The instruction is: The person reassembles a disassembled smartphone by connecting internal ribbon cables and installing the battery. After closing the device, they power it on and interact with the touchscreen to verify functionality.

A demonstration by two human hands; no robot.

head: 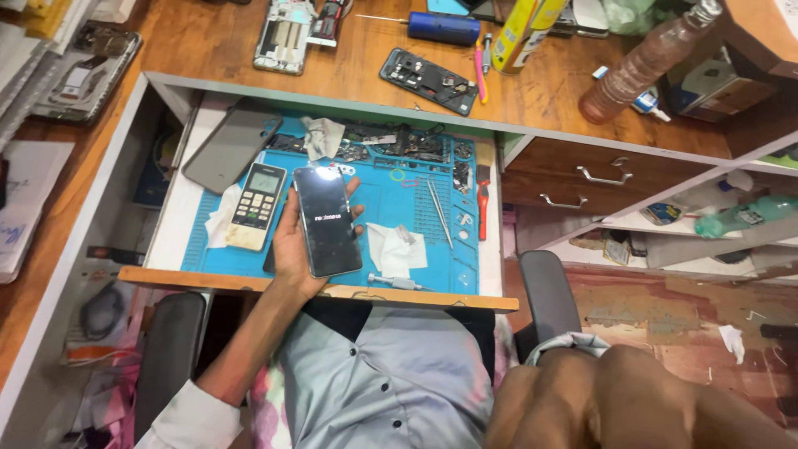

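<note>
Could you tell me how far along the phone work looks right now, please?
Done: the phone looks closed up, its screen lit with a start-up logo. In hand: the left hand holds it over the blue mat; the right hand isn't visible. Left: tweezers, a screwdriver and loose parts remain out.

Left hand (293,243) holds a smartphone (326,220) above the work mat (378,199), which lies in the open drawer (332,291). Remote control (257,206) lies on the mat, left of the phone; tweezers (440,213) right of it; phone case (232,145) behind the remote. Desk (208,41) behind the drawer carries an opened phone (430,80).
</note>
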